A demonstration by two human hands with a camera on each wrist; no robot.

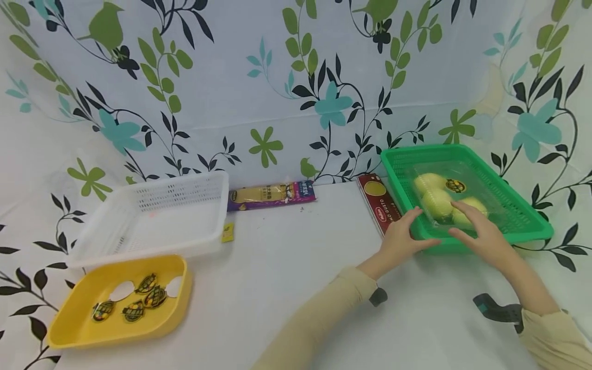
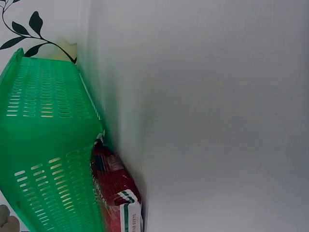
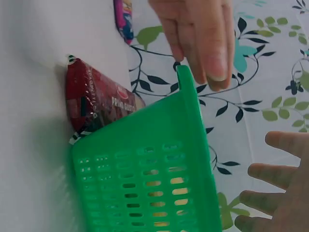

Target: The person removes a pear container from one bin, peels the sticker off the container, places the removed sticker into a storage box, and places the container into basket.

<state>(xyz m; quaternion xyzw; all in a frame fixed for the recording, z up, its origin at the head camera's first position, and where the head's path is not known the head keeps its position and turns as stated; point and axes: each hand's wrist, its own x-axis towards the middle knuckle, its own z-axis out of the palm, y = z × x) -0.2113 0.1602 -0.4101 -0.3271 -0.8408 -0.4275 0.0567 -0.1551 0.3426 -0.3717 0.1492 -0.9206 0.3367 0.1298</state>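
Inside, clear pack (image 1: pixel 444 198) of yellow buns.

Left side of white table (image 1: pixel 296 267)
White basket (image 1: pixel 152 218); yellow tray (image 1: pixel 74 318) holding wrapped sweets (image 1: pixel 134 303); purple packet (image 1: pixel 272 195) by backdrop.

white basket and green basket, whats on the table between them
In the head view, a purple packet and a red packet lie between the white basket and green basket.
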